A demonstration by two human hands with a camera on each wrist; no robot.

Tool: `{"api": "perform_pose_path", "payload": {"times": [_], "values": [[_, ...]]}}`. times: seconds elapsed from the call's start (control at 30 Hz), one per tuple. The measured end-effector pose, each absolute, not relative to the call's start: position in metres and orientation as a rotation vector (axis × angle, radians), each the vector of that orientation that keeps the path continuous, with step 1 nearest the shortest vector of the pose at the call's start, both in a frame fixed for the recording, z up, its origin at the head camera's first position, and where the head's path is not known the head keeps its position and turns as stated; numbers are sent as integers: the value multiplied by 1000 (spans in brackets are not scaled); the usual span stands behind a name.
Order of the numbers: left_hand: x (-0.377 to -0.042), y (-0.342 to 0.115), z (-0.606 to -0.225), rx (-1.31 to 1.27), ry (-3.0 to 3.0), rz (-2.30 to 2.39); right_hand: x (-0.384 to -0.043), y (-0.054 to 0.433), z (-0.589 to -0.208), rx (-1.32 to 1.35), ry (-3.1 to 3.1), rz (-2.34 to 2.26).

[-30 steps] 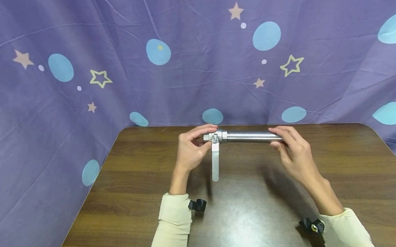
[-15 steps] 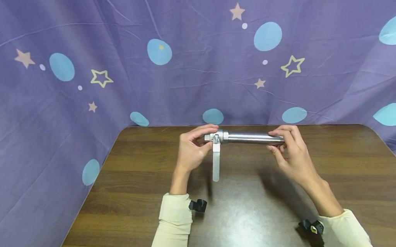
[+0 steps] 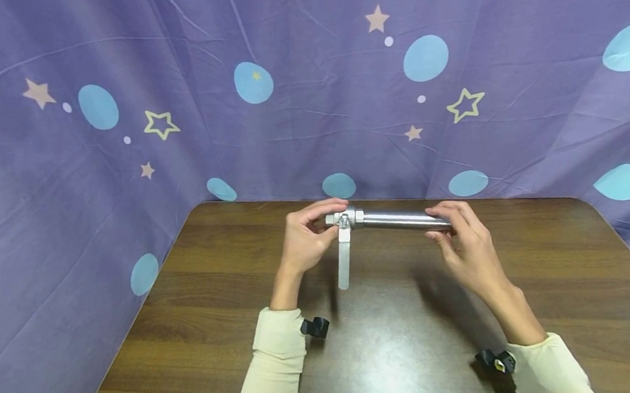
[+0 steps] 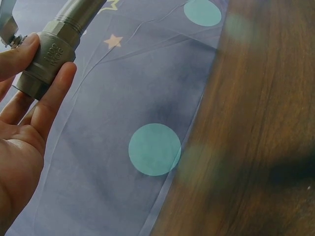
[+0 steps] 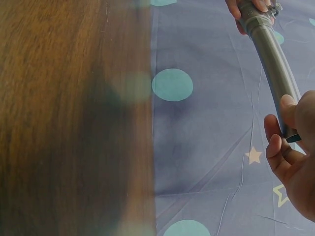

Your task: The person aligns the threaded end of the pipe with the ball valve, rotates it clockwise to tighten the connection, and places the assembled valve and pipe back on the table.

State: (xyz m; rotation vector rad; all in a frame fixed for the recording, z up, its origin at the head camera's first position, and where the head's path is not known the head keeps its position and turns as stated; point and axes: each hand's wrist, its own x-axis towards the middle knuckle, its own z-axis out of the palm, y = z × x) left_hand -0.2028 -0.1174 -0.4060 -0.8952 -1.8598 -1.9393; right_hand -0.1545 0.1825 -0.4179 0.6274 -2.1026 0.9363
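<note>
My left hand (image 3: 308, 240) grips a silver ball valve (image 3: 344, 220) between thumb and fingers, above the table. The valve's flat lever handle (image 3: 344, 262) points toward me. Raised lettering shows on the valve body (image 4: 50, 54) in the left wrist view. Joined to the valve's right side is a shiny metal pipe (image 3: 394, 218), held roughly level. At the pipe's far right end, my right hand (image 3: 465, 243) pinches it between thumb and fingers. In the right wrist view the pipe's open end (image 5: 293, 137) shows by the fingers.
The wooden table (image 3: 192, 329) lies below both hands. A purple curtain (image 3: 306, 86) with stars and blue dots hangs behind and at the left side. Black camera mounts (image 3: 315, 328) sit at the wrists.
My right hand's fingers have shifted round the pipe's end, with the thumb now slightly lower and further left. The left hand, valve and lever have stayed nearly still.
</note>
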Motion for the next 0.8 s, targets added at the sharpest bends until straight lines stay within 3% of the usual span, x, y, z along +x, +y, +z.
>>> {"api": "perform_pose_path", "payload": {"times": [0.8], "values": [[-203, -117, -406, -888, -1875, -1941, -155, 183, -418, 642, -2097, 942]]}}
